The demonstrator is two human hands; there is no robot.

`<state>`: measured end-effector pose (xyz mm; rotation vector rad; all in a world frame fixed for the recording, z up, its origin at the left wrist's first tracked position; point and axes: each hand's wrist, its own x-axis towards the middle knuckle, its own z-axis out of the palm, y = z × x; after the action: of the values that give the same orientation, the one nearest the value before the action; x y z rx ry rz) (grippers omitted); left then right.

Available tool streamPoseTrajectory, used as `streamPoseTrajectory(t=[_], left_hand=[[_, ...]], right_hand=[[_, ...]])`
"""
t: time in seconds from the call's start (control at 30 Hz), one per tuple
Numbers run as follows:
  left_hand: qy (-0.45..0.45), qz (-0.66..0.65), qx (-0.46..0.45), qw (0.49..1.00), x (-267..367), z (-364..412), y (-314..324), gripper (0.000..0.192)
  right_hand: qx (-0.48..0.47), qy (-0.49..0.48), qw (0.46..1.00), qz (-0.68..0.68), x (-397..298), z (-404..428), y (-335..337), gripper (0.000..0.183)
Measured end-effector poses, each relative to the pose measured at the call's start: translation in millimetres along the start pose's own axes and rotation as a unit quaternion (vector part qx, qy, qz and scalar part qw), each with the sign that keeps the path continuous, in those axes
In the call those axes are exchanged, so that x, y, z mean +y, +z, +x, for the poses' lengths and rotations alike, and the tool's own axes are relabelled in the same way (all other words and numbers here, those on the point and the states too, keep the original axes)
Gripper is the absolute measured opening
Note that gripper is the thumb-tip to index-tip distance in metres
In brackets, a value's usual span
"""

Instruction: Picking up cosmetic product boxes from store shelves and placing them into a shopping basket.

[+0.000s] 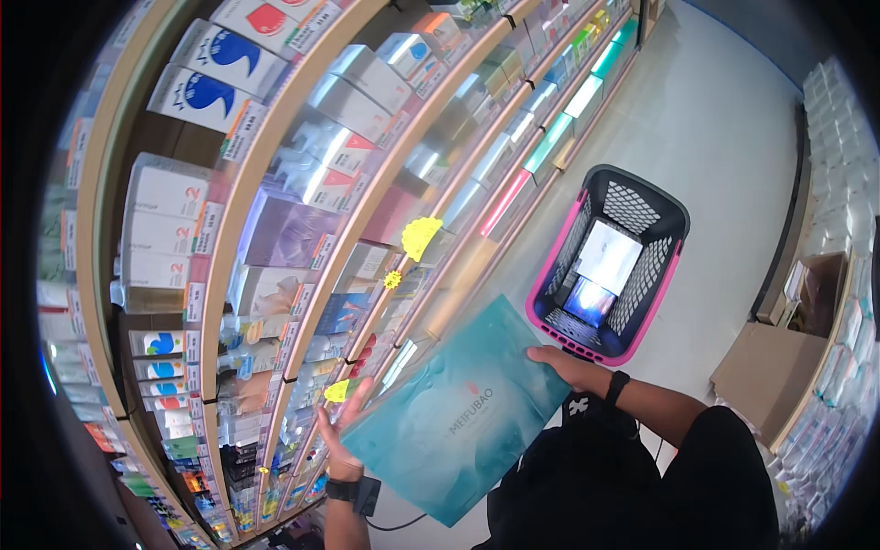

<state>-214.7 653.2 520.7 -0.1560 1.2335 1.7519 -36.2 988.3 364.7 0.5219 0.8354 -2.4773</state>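
A large flat teal box (pixel 474 419) is held tilted before me, with pale printing and writing on its face. My right hand (pixel 560 364) grips its right edge, thumb on top and the other fingers hidden beneath. At the opposite end, my left hand (pixel 344 433) has its fingers spread and lies against the box's edge, partly hidden behind it. Beyond the box, a dark shopping basket (pixel 670 295) with a pink rim stands on the floor. Inside it lie a white box (pixel 610 256) and a dark blue shiny package (pixel 590 301).
Tall wooden shelves (pixel 385 199) full of boxed and tubed goods fill the left side. Yellow tags (pixel 421 238) stick out from the shelf edges. To the right are an open cardboard box (pixel 773 364) and another stocked shelf (pixel 835 412). Grey floor (pixel 729 185) runs between them.
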Motion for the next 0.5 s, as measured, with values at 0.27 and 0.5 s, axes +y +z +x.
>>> streamPoseTrajectory(t=[0.27,0.5], left_hand=[[0.145,-0.084,0.058,0.984,-166,-63,36,0.056],[0.170,-0.003,-0.050,0.984,-231,-111,47,0.067]], right_hand=[[0.162,-0.138,0.976,0.047,47,-120,22,0.061],[0.287,-0.243,0.909,-0.177,76,-246,53,0.061]])
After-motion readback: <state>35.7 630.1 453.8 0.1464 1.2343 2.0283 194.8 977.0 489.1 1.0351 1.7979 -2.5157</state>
